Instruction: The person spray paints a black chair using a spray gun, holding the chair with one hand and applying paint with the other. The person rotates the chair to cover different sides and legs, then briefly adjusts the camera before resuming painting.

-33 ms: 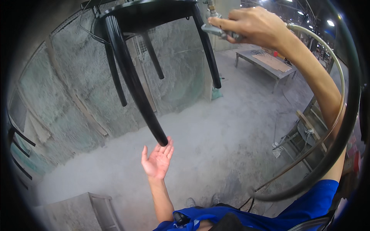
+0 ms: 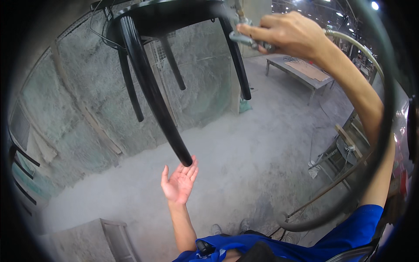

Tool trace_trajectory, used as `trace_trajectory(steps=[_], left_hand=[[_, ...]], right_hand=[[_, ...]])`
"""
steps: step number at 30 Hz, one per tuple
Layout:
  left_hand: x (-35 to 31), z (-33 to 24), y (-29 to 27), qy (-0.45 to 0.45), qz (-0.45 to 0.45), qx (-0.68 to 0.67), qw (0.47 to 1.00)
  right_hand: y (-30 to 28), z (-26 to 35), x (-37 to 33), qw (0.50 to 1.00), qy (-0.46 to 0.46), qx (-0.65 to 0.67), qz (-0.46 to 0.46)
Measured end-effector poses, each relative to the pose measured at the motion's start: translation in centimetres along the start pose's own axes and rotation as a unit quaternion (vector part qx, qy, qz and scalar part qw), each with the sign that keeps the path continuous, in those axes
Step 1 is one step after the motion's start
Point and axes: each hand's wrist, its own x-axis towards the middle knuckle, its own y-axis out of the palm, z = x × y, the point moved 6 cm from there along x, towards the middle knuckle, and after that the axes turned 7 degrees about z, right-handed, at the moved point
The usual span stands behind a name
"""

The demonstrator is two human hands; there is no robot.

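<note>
A glossy black chair [image 2: 170, 19] hangs at the top of the head view, its legs pointing down and its upper part cut off by the frame. My left hand [image 2: 179, 184] is open, palm up, with its fingertips at the lower end of the nearest leg [image 2: 158, 102]; the fingers look to be touching the tip. In my raised right hand [image 2: 291, 35] is a metal spray gun [image 2: 244, 37], held beside the right end of the seat. A faint whitish blur shows between gun and seat edge. Part of the gun's top lies outside the view.
A pale hose [image 2: 355, 40] and a thick dark hose [image 2: 379, 172] curve along my right arm. Dusty sheeting [image 2: 196, 87] covers the wall behind. A low table [image 2: 301, 72] stands far right, a wooden-and-metal stand [image 2: 338, 150] nearer. More black chair legs [image 2: 24, 161] show far left; a dusty box [image 2: 83, 240] sits lower left.
The dark hose has swung a little to the left. The nearest chair leg's tip and my left hand have shifted very slightly right. The whitish blur by the seat edge is newly visible.
</note>
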Motion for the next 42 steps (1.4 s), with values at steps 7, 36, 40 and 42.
trace_trajectory(steps=[7, 36, 40, 42], left_hand=[[1.0, -0.7, 2.6, -0.144, 0.077, 0.151, 0.975], [-0.3, 0.9, 3.2, -0.176, 0.129, 0.178, 0.96], [-0.2, 0.7, 2.6, -0.157, 0.106, 0.197, 0.962], [-0.1, 0.7, 2.1, -0.15, 0.099, 0.204, 0.962]], right_hand=[[1.3, 3.7, -4.1, 0.937, 0.025, 0.322, 0.136], [5.2, 3.2, -7.0, 0.598, 0.467, 0.519, -0.394], [-0.1, 1.5, -4.1, 0.612, 0.352, 0.611, -0.359], [-3.9, 1.3, -2.0, 0.596, 0.227, 0.689, -0.343]])
